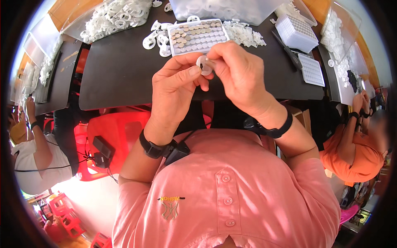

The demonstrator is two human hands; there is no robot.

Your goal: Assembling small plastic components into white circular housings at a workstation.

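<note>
Above the table's near edge, my left hand (175, 82) pinches a small round white plastic part (204, 66) between thumb and fingers. A dark spot shows on that part. My right hand (242, 70) is closed at the part's right side, thumb and forefinger pressed against it; whether a second small piece is between these fingertips is hidden. Just beyond both hands lies a white tray (175, 50) with rows of small round discs, some silvery-brown and some pale. Loose white plastic parts (151, 40) lie left of the tray, and a heap of small white clips (246, 35) lies right of it.
Clear bins of white parts (118, 18) stand along the back of the dark table (124, 70). At right are stacked white trays (295, 33), a black tool (291, 53) and a single tray (311, 70). A red chair (120, 124) stands at left. Other people sit at both sides.
</note>
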